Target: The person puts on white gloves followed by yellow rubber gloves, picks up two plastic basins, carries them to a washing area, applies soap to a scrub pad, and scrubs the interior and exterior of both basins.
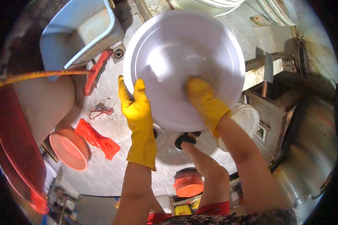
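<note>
A large pale-lilac plastic basin (169,108) fills the upper middle of the view, tipped so that its inside faces me. Yellow rubber gloves cover both my hands. My left hand (136,108) grips the basin's left rim, with the rim between thumb and fingers. Pressed against the inner surface, right of centre, is my right hand (205,98), its fingers bunched and blurred. A dark greyish patch shows at those fingertips; I cannot make out what it is.
A blue rectangular tub (112,22) stands at upper left, near a red broom head (97,71) and a floor drain (118,53). Left lie an orange basin (69,150) and red plastic bag (97,138). A white bucket (248,120) and knife (268,67) are right.
</note>
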A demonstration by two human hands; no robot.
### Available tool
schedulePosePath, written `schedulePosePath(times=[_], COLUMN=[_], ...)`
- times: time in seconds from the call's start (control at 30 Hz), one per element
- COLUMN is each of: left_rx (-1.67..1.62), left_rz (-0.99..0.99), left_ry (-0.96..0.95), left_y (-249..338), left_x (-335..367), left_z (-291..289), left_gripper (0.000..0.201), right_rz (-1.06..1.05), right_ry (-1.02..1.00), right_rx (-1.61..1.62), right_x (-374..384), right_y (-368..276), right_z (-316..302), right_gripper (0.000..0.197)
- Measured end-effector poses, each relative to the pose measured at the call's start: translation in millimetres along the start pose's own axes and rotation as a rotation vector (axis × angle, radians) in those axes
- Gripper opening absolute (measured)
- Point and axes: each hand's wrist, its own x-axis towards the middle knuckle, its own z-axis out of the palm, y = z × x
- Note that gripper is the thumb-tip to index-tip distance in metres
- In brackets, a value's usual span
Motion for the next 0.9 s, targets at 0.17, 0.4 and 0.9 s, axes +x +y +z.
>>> schedulePosePath(times=[0.17, 0.4, 0.9], left_rx=[0.114, 0.127, 0.22], left_rz=[0.037, -0.142, -0.01], left_ry=[-0.106, 0.019, -0.371], left_y=[-13, 12, 25], left_x=[1, -37, 43], left_z=[-2, 4, -18], left_gripper=[0.071, 0.069, 0.056], right_rz=[-0.34, 0.184, -0.299], right_ry=[0.29, 0.639, 0.519], right_rx=[0.429, -0.06, 0.422], right_x=[42, 96, -37], right_y=[-67, 64, -106], right_z=[11, -48, -48], right_gripper=[0.02, 0.033, 0.052])
